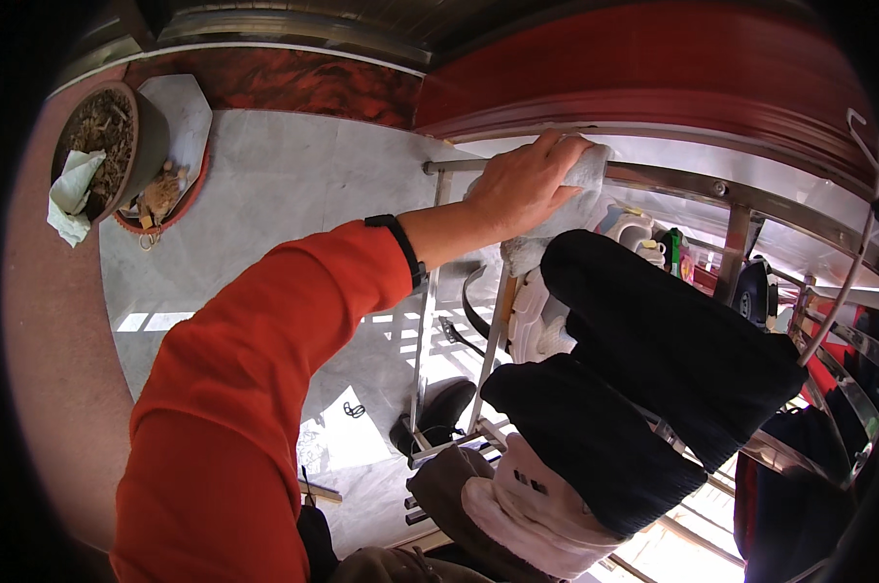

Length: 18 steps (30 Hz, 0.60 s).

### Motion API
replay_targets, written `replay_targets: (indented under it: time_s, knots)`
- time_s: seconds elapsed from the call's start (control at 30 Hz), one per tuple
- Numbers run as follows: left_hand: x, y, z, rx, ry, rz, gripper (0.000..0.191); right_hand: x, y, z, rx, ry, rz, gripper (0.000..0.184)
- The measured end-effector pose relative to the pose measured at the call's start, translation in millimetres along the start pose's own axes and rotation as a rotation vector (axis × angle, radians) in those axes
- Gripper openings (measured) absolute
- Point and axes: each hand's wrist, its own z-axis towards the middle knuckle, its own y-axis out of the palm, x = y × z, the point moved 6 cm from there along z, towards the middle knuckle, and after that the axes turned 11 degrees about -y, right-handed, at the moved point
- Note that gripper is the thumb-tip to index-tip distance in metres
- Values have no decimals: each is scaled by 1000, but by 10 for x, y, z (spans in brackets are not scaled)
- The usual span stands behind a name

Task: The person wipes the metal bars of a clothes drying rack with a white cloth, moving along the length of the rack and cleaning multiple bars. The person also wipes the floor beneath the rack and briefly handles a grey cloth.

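Observation:
My left hand [527, 186], its orange sleeve coming in from the lower left, grips a grey cloth [589, 178]. The cloth lies over the top rail of a metal rack [672, 177], and part of it hangs below my hand. Just under it, two dark fabric pieces with ribbed ends [665, 350], like thick socks, lie across the rack. A pale fabric item [527, 495], perhaps a cap, and a brown item [446, 481] are below them. My right hand is out of view.
White shoes [530, 313] and black shoes [446, 408] are on the rack's lower levels. A bent metal hook [858, 240] stands at the right. A plant pot [129, 157] is at the upper left, on grey floor tiles [264, 167]. Behind the rack runs a red panel [629, 73].

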Motion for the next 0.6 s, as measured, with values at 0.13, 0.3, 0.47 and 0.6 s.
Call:
replay_targets:
  time_s: [0.13,0.3,0.47,0.6]
  knots:
    - [-89,-119,33,-6,37,-217,45,-47,-18,97,9,-13,-1,35]
    - [-722,-655,105,273,-251,-489,35,-85,-28,212,25,-19,1,34]
    - [-1308,-809,28,215,-388,-183,38,-142,-18,328,44,-28,8,33]
    - [-1376,-218,7,-244,-340,-10,48,-174,-43,402,51,-39,2,32]
